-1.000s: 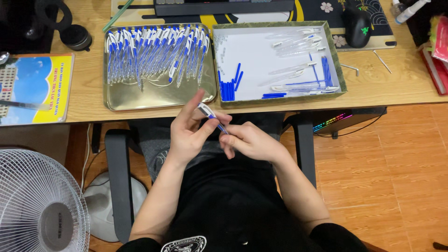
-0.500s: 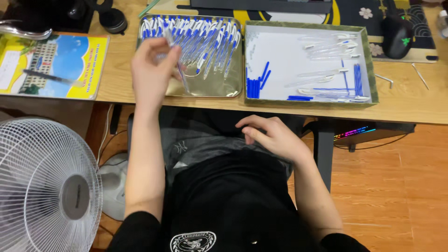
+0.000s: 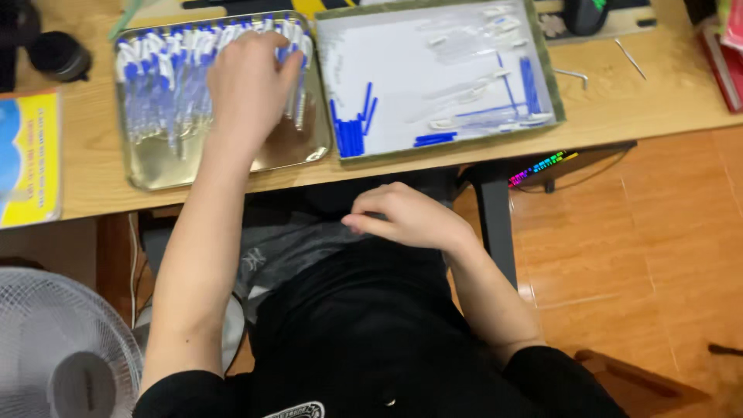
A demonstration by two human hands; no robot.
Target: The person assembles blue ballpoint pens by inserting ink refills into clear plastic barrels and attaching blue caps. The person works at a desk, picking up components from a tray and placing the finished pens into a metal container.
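Reaching across the desk, the left hand lies palm-down on the heap of pens in the metal tray, fingers spread a little and pressed into the pile; whether they have closed on one pen I cannot tell, since the hand hides its own tips. The pens are blue and white, far too many and too tangled to count, and they fill the upper part of that tray, with bare metal showing along its near edge. Down below, the right hand hovers over the lap, just in front of the desk edge, fingers loosely curled together and pointing left; nothing shows in its grip. There are two trays, side by side and touching: the metal one on the left, and a green-rimmed tray with a white floor on the right. In that second tray a small bunch of blue caps stands at the lower left corner, a couple of flat blue pieces lie near the front rim, and clear barrels are scattered across the middle, blurred beyond counting. One yellow booklet lies at the far left of the desk, and one white fan sits on the floor at bottom left.
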